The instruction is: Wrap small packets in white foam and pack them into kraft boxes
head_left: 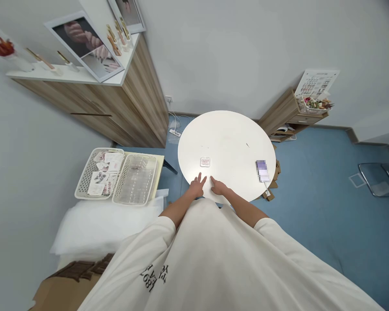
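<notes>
From my remote view, my left hand point(197, 186) and right hand point(219, 186) lie apart at the near edge of the white desk point(229, 138), both empty, fingers extended. Beyond them, slightly toward 11 o'clock, sits the small clear case point(205, 162); a purple-and-white item point(262, 171) lies toward 2 o'clock.
</notes>
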A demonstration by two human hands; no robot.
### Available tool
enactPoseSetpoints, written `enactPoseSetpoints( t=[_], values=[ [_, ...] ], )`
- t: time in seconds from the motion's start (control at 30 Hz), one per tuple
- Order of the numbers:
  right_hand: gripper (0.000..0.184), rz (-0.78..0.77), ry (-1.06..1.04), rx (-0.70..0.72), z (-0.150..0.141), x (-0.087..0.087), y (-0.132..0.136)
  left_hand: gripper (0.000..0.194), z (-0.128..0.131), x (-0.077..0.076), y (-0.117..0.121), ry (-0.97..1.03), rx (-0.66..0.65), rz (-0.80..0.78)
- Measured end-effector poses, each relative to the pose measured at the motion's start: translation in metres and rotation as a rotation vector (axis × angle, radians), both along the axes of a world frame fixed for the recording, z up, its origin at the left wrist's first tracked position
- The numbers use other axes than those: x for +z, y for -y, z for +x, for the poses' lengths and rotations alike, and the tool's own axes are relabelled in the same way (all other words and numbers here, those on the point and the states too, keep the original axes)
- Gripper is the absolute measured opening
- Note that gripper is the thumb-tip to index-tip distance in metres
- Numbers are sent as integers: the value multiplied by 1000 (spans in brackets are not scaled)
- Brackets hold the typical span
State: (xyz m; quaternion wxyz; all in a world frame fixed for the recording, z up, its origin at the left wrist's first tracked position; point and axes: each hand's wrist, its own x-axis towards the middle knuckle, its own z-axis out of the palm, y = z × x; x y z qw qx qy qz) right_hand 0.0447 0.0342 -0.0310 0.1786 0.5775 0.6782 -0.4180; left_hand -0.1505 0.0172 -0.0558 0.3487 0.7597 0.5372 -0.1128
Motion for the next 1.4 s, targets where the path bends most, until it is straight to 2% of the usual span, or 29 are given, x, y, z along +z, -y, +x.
enactPoseSetpoints(
  t=[0.27, 0.37, 0.47, 0.6, 0.8, 0.97, 1.13, 1.23, 1.4],
  values=[
    [85, 78, -21, 98, 48, -11, 63, 96, 37, -2, 68, 3, 87, -2],
    [79, 107, -43, 123, 60, -13, 81, 89, 43, 1, 96, -4, 175, 3],
    [74, 143, -26, 140, 61, -10, 93, 84, 39, 7, 124, -27, 281, 40],
    [68, 180, -59, 190, 46, -5, 106, 78, 17, 14, 161, -50, 380, 75],
    [65, 196, -145, 283, 6, -1, 125, 71, -26, 26, 210, -118, 513, 105],
    [64, 175, -197, 363, -44, 2, 141, 71, -76, 40, 242, -127, 614, 122],
    [62, 171, -211, 381, -107, 5, 163, 73, -144, 43, 270, -178, 669, 149],
    [61, 164, -226, 383, -148, 7, 180, 73, -191, 40, 284, -212, 703, 156],
    [60, 146, -282, 355, -211, 4, 210, 70, -267, 30, 299, -306, 761, 80]
  ],
)
